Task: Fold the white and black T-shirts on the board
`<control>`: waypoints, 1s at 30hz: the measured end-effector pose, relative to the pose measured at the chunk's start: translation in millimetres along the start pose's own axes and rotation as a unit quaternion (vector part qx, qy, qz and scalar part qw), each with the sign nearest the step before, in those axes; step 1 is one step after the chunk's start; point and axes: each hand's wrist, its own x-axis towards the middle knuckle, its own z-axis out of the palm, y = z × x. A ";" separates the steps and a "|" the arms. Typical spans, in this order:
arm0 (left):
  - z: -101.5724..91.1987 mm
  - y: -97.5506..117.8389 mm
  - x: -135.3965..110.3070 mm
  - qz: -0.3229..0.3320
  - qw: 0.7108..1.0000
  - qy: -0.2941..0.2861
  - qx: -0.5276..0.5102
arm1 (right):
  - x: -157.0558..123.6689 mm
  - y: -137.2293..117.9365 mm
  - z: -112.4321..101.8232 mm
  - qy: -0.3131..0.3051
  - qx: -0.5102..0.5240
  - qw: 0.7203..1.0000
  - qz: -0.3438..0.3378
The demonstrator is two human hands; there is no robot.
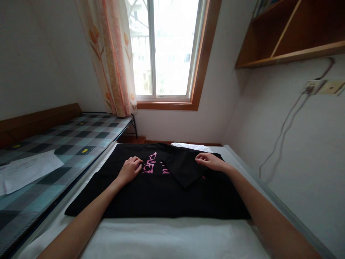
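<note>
Now left hand (130,168) rests flat on black shirt (151,194); right hand (210,160) pinches its fold.

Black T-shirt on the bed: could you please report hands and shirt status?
Left hand flat on black T-shirt. Right hand pinching folded-in sleeve. Nothing obstructing.

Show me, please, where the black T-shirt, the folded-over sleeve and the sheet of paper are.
black T-shirt (151,198): head view, on the plain lower body of the shirt.
folded-over sleeve (183,167): head view, middle of the flap.
sheet of paper (29,169): head view, centre of the white sheet.
</note>
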 end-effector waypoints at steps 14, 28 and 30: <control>20.3 79.0 77.0 -0.083 0.991 -0.054 -0.087 | -5.2 8.3 2.6 0.105 -0.157 0.941 0.279; 55.8 141.4 157.5 -0.245 0.954 -0.098 -0.143 | 27.1 21.4 -5.6 0.141 0.082 0.937 0.310; 58.6 140.5 162.5 -0.250 0.951 -0.097 -0.155 | 24.9 22.3 -5.8 0.115 0.084 0.940 0.310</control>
